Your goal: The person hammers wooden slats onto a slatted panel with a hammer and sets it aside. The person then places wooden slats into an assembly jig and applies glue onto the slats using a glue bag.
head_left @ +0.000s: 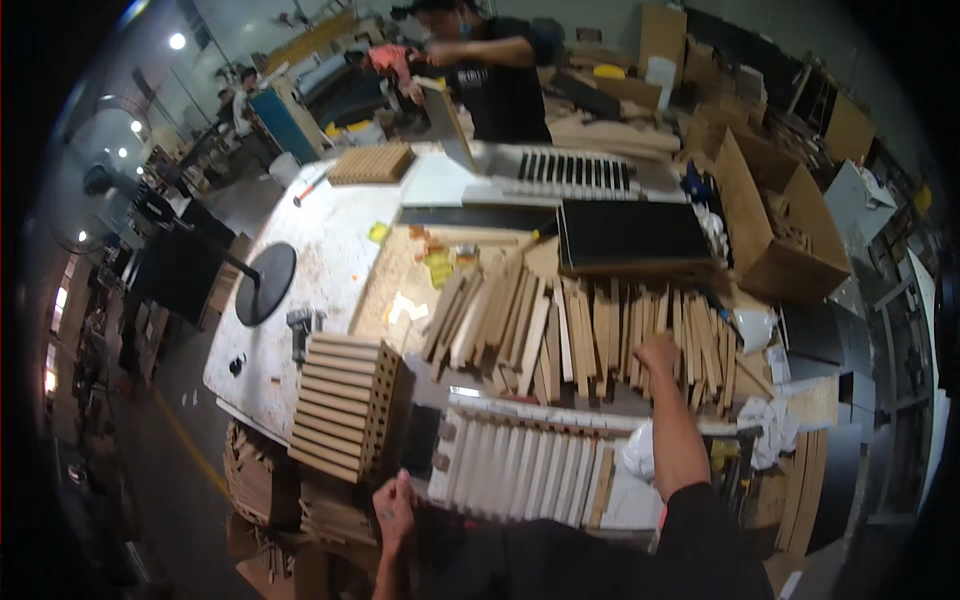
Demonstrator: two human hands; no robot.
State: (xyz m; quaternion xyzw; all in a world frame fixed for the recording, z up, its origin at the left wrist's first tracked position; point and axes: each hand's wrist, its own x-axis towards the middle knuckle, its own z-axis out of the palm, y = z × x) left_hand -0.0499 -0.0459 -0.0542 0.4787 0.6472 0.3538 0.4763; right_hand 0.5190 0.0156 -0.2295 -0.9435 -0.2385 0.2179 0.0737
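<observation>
My right hand (657, 352) reaches out over a wide pile of loose wooden strips (600, 335), its fingers curled down against them. Whether a strip is inside its grip cannot be made out. Close to my body on the left, my left hand (393, 505) is closed with the thumb up; anything in it is hidden. Just right of that hand lies a pale slatted panel (520, 470) with parallel ridges, a single wooden strip (602, 487) along its right end. A stack of slatted wooden frames (340, 405) stands left of the panel.
Opposite me a co-worker (495, 85) holds a board (447, 125) upright. A black-topped panel (635, 235) lies beyond the strips. An open cardboard box (785, 225) stands at right, a drill (300, 330) and round black stand base (266, 284) at left. White plastic (640, 452) lies near my right forearm.
</observation>
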